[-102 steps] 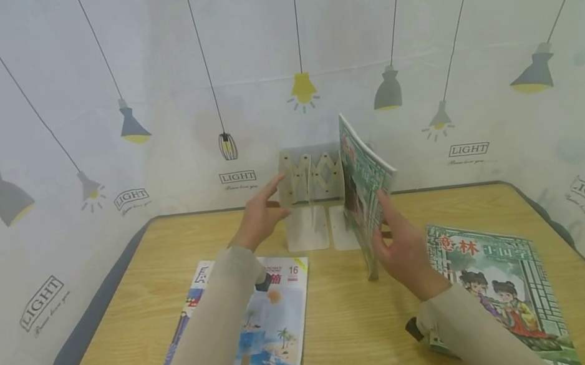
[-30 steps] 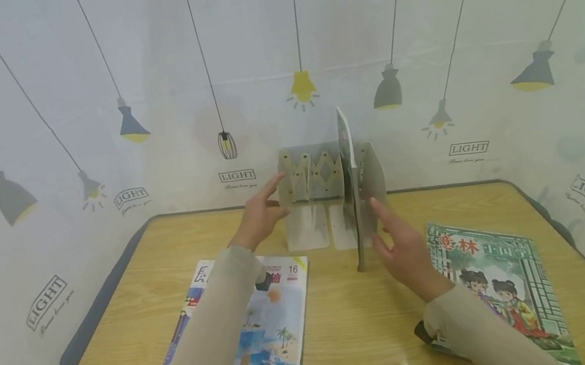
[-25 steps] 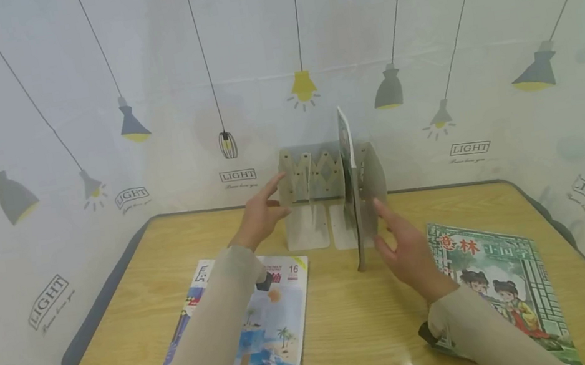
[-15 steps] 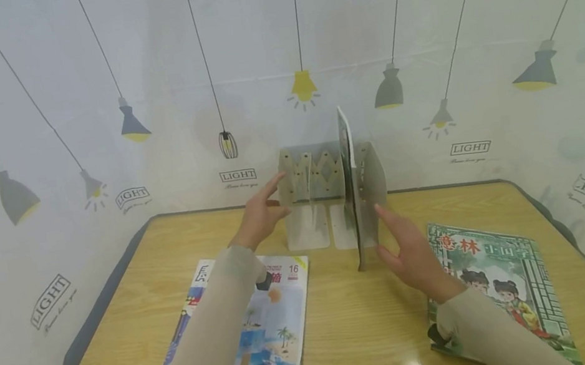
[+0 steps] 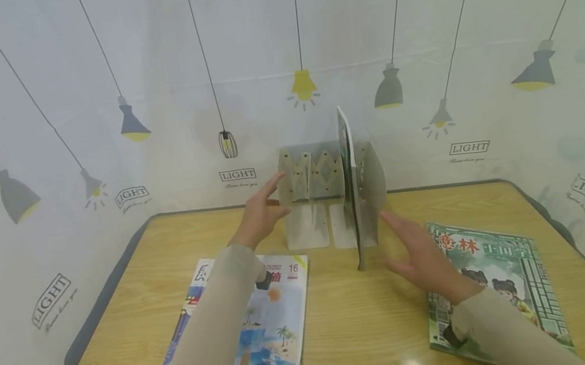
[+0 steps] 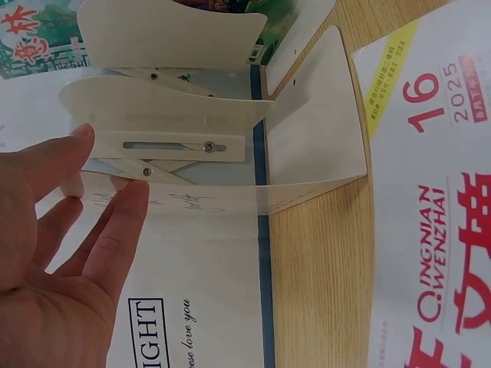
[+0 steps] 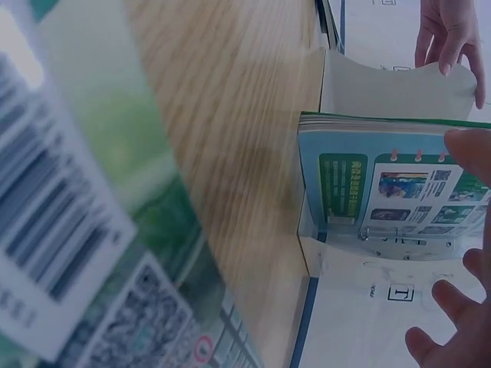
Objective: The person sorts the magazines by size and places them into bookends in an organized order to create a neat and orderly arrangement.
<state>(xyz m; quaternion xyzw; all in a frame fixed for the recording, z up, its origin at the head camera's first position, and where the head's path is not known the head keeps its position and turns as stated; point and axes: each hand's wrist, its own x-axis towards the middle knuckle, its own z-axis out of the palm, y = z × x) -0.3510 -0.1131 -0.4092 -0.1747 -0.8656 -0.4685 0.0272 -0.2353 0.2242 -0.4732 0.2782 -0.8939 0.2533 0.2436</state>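
An expandable metal book rack [image 5: 307, 231] stands at the back of the table, its panels joined by a crisscross linkage. My left hand [image 5: 259, 214] holds its left end panel [image 6: 222, 198], with the thumb on the inner side and fingers on the outer side in the left wrist view. One magazine [image 5: 357, 217] stands upright in the right-hand slot, its printed back cover [image 7: 383, 184] showing in the right wrist view. My right hand [image 5: 429, 260] is off to the right of the rack with its fingers spread, apart from the magazine and holding nothing.
A green-covered magazine [image 5: 535, 272] lies flat on the right, partly under my right forearm. On the left lie overlapping magazines [image 5: 279, 342], partly behind my left sleeve. A white curtain [image 5: 166, 132] with printed lamps rises behind the wooden table [image 5: 341, 320].
Earlier my right hand gripped the tilted magazine; it now stands straight in the rack. That hand has let go and drawn back toward the lower right. My left hand has stayed on the rack.
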